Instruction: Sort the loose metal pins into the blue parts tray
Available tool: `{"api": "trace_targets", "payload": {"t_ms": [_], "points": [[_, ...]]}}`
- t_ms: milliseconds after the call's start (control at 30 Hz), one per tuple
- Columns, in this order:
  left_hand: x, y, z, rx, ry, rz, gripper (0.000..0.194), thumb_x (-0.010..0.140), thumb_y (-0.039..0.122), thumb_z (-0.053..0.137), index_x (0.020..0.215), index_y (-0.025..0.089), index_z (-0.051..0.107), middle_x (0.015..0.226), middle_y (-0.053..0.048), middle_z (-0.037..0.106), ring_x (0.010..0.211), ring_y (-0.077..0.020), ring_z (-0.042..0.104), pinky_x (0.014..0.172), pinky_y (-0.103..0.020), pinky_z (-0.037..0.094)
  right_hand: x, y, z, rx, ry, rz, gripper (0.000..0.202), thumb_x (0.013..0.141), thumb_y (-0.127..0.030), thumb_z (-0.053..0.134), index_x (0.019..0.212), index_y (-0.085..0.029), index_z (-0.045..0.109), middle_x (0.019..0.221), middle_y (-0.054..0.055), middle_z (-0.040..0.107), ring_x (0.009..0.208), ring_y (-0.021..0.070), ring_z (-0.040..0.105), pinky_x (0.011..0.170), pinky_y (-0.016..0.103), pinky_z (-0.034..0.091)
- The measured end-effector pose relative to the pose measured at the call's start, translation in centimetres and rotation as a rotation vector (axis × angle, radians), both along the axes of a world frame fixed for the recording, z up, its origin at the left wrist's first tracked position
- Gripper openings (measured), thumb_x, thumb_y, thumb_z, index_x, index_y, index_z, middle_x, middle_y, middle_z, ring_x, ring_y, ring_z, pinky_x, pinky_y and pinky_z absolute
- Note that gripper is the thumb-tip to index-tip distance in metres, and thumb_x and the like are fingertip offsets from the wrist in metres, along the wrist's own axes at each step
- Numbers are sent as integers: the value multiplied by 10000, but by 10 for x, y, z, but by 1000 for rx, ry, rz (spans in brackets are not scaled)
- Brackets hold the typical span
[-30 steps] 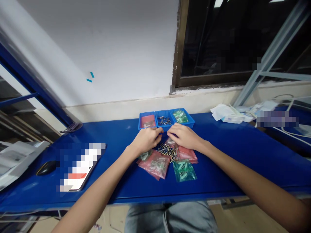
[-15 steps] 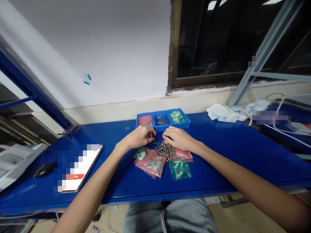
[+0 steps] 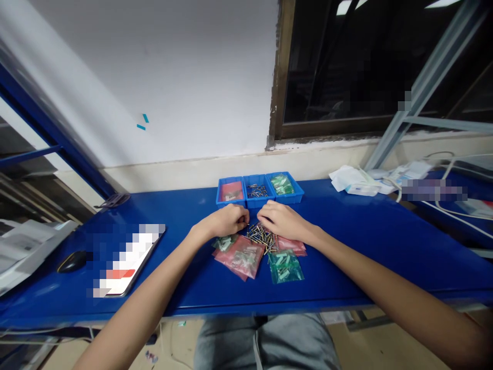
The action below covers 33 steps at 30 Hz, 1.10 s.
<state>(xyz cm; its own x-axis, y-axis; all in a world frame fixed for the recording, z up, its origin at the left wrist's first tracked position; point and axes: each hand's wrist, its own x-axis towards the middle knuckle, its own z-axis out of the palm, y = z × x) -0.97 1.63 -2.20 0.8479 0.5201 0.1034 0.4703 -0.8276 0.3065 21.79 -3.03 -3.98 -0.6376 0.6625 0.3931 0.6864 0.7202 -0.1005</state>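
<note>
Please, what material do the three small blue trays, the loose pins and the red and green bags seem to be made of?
Blue trays: probably moulded plastic, with thin walls of even colour.
Loose pins, beside both hands: likely metal, with small brass and silver glints.
Red bags and green bag: apparently thin tinted plastic film, since the contents show through it.

We get one view only, head-worn, looking forward and down from above the blue table (image 3: 385, 236) toward the wall (image 3: 173, 77) and window (image 3: 365, 61). It sits fairly close, both forearms running in from the bottom edge; nothing overlaps with another camera.
</note>
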Motion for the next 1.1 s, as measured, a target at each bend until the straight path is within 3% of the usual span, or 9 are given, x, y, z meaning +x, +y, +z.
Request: {"api": "trace_targets", "payload": {"t_ms": [200,367,667,900,1100], "points": [[7,-8,8,111,-101,-11,154,902,112,489,924,159,634,860,-48,668,763,-156,602,723,-278,461,0,2,-1,0,37,-32,229,978,-174,481,876,-179,685,865,67,698,857,205,573,777,325,420],[14,-21,16,263,-160,53,169,990,177,433,978,146,598,934,-76,638,839,-174,602,768,-305,485,0,2,1,15,108,-198,237,977,-179,487,866,-170,697,850,61,697,842,197,579,765,317,409],[18,-18,-6,373,-148,96,306,962,63,369,1204,152,533,1073,-98,607,896,-171,614,785,-300,527,-3,0,3,-11,138,-200,268,994,-241,506,830,-165,705,834,67,706,829,212,590,805,353,419],[19,-18,-8,387,-169,95,243,959,52,384,1084,152,566,996,-76,620,860,-162,621,760,-289,531,-2,2,3,-50,163,-180,223,961,-183,541,786,-171,679,795,60,684,802,201,573,786,344,407],[22,-22,-7,392,-217,56,173,1028,164,399,1033,143,571,967,-76,641,862,-166,618,760,-300,518,-3,4,2,-136,281,-130,134,935,-154,561,843,-168,657,812,40,674,787,179,583,729,308,396]]}}
